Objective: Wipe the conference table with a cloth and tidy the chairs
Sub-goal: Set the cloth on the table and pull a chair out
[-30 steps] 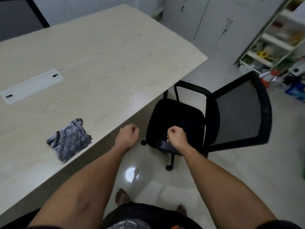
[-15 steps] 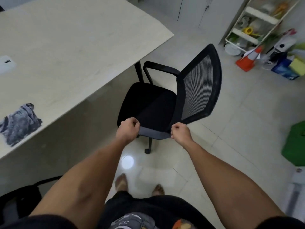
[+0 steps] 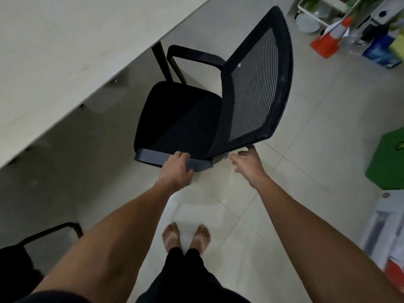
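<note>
Left hand: grip partly closed on the near armrest of the black office chair. The fingers lie over the top of the armrest bar and the thumb sits at its near edge; the hold is a loose curl, not a clenched fist.

Right hand: grip released. Fingers are spread and extended, the palm turned toward the chair, just beside the lower corner of the mesh backrest. Whether a fingertip touches the frame there cannot be told; nothing is held.

Chair position: it stands on the tiled floor beside the table, its seat just off the table's long edge and near a dark table leg. The backrest faces away from the table, toward the right side of the view. The far armrest lies next to the table leg.

A second black chair shows in part at the lower left. The person's bare feet stand on the floor between the two forearms. An orange cone and a green container sit on the floor at right.
</note>
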The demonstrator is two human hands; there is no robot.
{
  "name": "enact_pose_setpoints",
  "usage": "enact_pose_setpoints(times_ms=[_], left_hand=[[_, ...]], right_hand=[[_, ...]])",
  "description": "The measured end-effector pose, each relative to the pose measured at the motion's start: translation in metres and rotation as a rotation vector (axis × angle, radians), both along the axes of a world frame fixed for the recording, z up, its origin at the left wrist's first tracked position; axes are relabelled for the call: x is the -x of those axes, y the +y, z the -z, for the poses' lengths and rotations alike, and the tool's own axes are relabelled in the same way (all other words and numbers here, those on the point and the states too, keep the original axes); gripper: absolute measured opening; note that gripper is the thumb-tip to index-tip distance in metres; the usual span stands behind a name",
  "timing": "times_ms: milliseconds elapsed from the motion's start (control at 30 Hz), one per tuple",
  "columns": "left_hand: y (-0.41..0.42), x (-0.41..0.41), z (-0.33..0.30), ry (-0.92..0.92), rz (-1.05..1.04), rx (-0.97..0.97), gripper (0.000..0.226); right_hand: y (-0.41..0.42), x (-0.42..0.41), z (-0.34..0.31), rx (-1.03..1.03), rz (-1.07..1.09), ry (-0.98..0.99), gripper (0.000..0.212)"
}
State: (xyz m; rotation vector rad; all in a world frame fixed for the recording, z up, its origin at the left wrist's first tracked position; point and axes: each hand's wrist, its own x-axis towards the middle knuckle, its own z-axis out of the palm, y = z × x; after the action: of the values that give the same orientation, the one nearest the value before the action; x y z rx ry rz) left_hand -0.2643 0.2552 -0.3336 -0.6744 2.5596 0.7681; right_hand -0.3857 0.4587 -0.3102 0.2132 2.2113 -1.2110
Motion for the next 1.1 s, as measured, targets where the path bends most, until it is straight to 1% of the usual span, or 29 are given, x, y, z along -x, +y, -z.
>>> enact_pose_setpoints(times_ms=[100,200,300,400,467,633,700,767,867,1000,1100], left_hand=[[0.000,0.013,0.038,-0.028,0.094,0.066,0.069],[0.000,0.023,0.076,-0.084,0.203,0.090,0.078],[0.001,0.030,0.107,-0.090,0.275,0.159,0.074],[-0.003,0.035,0.124,-0.057,0.355,0.247,0.064],[-0.006,0.037,0.128,-0.057,0.388,0.280,0.062],[-0.024,0.033,0.125,-0.072,0.394,0.306,0.056],[-0.038,0.026,0.124,-0.080,0.390,0.312,0.054],[-0.056,0.018,0.122,-0.087,0.385,0.318,0.050],[-0.084,0.004,0.117,-0.108,0.368,0.310,0.044],[-0.124,-0.012,0.104,-0.155,0.373,0.309,0.055],[-0.157,-0.025,0.101,-0.154,0.391,0.335,0.049]], right_hand=[[-0.004,0.013,0.013,0.061,-0.003,0.010,0.050],[-0.006,0.020,0.031,0.073,-0.065,-0.026,0.044],[-0.010,0.022,0.044,0.071,-0.108,-0.038,0.043],[-0.015,0.022,0.050,0.089,-0.040,-0.037,0.028],[-0.021,0.023,0.052,0.076,0.001,-0.051,0.028],[-0.042,0.010,0.042,0.100,0.011,-0.064,0.014],[-0.053,-0.001,0.037,0.099,-0.018,-0.061,0.018],[-0.068,-0.012,0.034,0.108,-0.050,-0.051,0.016],[-0.094,-0.029,0.035,0.140,-0.072,-0.036,0.023],[-0.130,-0.049,0.035,0.160,-0.096,-0.032,0.019],[-0.158,-0.061,0.034,0.178,-0.113,-0.069,0.022]])
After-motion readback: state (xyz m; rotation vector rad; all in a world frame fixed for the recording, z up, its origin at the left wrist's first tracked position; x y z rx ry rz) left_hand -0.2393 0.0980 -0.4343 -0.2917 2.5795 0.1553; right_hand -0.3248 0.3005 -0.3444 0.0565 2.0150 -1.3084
